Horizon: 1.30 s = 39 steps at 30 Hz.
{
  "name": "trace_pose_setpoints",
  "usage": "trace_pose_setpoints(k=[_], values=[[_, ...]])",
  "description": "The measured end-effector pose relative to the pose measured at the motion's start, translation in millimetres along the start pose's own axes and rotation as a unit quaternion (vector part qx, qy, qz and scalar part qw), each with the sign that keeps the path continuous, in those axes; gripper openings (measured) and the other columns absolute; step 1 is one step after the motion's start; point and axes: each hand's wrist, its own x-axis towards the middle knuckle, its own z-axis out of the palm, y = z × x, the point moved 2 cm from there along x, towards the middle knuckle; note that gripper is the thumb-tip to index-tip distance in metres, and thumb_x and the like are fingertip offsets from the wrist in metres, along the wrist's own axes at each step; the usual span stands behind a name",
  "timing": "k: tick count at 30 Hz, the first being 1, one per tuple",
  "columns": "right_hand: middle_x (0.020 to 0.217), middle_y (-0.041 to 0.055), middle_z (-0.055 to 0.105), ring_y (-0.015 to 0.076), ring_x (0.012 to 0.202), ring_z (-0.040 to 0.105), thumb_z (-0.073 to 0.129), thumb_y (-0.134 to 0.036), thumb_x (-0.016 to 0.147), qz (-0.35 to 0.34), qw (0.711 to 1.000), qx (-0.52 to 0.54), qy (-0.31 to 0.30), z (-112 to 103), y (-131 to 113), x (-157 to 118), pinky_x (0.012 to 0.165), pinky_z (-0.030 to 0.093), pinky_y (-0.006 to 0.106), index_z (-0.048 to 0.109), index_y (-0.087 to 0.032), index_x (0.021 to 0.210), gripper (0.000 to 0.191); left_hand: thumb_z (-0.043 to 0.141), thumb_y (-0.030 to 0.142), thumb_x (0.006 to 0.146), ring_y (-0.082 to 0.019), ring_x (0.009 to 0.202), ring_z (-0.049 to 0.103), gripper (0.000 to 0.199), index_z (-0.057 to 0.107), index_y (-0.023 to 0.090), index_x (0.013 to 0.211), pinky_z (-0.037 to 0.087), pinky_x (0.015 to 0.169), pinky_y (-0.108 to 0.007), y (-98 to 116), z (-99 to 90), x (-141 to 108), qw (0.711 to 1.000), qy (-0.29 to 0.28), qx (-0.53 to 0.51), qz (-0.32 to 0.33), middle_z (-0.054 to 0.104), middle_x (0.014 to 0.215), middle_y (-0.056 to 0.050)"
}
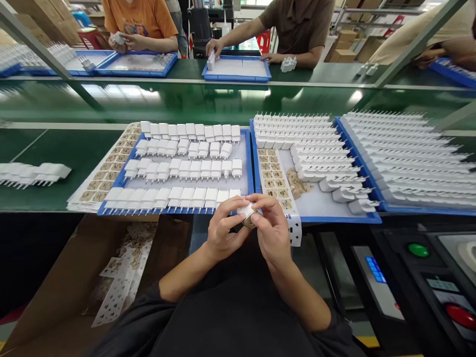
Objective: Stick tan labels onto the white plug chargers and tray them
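Observation:
Between both hands, just in front of the trays' near edge, is a white plug charger (246, 210) with a tan sticker (253, 221) on the face toward me. My left hand (227, 225) grips its left side. My right hand (273, 228) holds the other side, the thumb pressed on the edge by the sticker. Behind my left hand, rows of white chargers (184, 169) lie in a blue tray (248, 163). Beyond my right hand, a second blue tray (334, 219) carries more chargers (316, 158) and a sheet of tan stickers (275, 179).
A stack of sticker sheets (107, 173) lies left of the trays. A full tray of chargers (412, 153) stands right. Below left is a cardboard box (63, 277) with scrap backing strips (119, 282). A machine with a green button (418, 249) is lower right. Co-workers sit across the bench.

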Motion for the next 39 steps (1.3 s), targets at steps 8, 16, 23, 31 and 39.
trace_pose_setpoints(k=[8,16,23,31,39], values=[[0.113,0.0016,0.072,0.0216,0.115,0.066,0.063,-0.018,0.090,0.007,1.000,0.015,0.005,-4,5,-1,0.102,0.052,0.039,0.073,-0.030,0.092,0.015,0.077,0.006,0.082,-0.023,0.117,0.069,0.045,0.055,0.026,0.115,0.062,0.098,-0.047,-3,-3.0,0,1.000,0.001,-0.015,0.003,0.070,0.121,-0.008],[0.120,0.0051,0.074,0.0258,0.129,0.060,0.065,-0.020,0.094,-0.082,0.957,-0.257,-0.106,-25,-19,10,0.112,0.047,0.049,0.070,-0.029,0.112,0.021,0.079,0.008,0.082,-0.023,0.115,0.071,0.047,0.055,0.024,0.120,0.061,0.096,-0.041,-3,-6.8,-1,0.996,-0.032,-0.065,-0.050,0.071,0.120,-0.011],[0.095,0.0030,0.076,0.0217,0.092,0.071,0.071,-0.018,0.089,-0.295,0.896,-0.308,-0.122,-32,-29,1,0.083,0.059,0.040,0.070,-0.028,0.094,0.011,0.078,0.016,0.085,-0.022,0.112,0.072,0.040,0.056,0.023,0.118,0.061,0.093,-0.035,-3,-10.3,0,0.984,-0.045,-0.072,-0.155,0.073,0.115,-0.011],[0.084,0.0068,0.076,0.0233,0.077,0.071,0.069,-0.045,0.087,-0.083,0.822,-0.516,0.226,-168,-2,37,0.078,0.058,0.040,0.072,-0.020,0.097,0.027,0.076,0.025,0.085,-0.019,0.096,0.074,0.033,0.061,0.022,0.114,0.061,0.083,-0.030,-9,-23.3,1,0.957,-0.071,-0.037,-0.277,0.075,0.110,-0.008],[0.110,0.0122,0.077,0.0278,0.095,0.071,0.054,-0.036,0.091,-0.099,0.742,-0.641,0.166,-184,15,44,0.083,0.056,0.042,0.072,-0.021,0.109,0.029,0.072,0.042,0.086,-0.017,0.077,0.067,0.052,0.051,0.023,0.131,0.056,0.076,-0.031,-40,-47.9,63,0.932,-0.166,0.131,-0.293,0.072,0.092,-0.002]])
